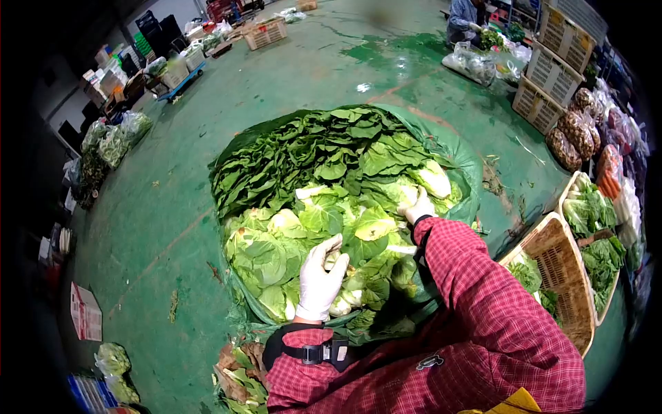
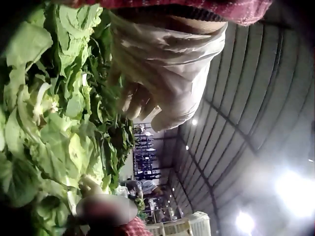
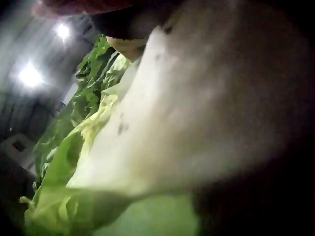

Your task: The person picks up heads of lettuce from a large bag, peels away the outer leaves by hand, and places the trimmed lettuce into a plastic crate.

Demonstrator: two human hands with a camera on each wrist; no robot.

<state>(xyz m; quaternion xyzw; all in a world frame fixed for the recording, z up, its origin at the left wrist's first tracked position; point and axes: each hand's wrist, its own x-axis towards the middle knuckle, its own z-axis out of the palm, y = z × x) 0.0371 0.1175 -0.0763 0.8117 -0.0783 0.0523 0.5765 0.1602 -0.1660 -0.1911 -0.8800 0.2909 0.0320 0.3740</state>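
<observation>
A large green plastic bag (image 1: 470,181) is heaped with leafy cabbages (image 1: 303,155). My left hand (image 1: 321,279), in a white glove, hovers over the near cabbages; in the left wrist view its fingers (image 2: 140,104) bend loosely around nothing. My right hand (image 1: 418,207) lies on the right side of the heap, thumb and forefinger spread, right beside a pale cabbage (image 1: 434,179). Its other fingers are mostly hidden. Another cabbage's white stem (image 1: 403,250) shows under the right wrist. A blurred whitish surface (image 3: 197,113) fills most of the right wrist view.
Slatted crates (image 1: 552,265) with cabbages stand at the right, more stacked crates (image 1: 552,79) behind them. Discarded leaves (image 1: 241,376) lie near the bag. Bagged vegetables (image 1: 117,141) sit along the left. A person (image 1: 465,21) works at the back right. The green floor (image 1: 172,207) has wet patches.
</observation>
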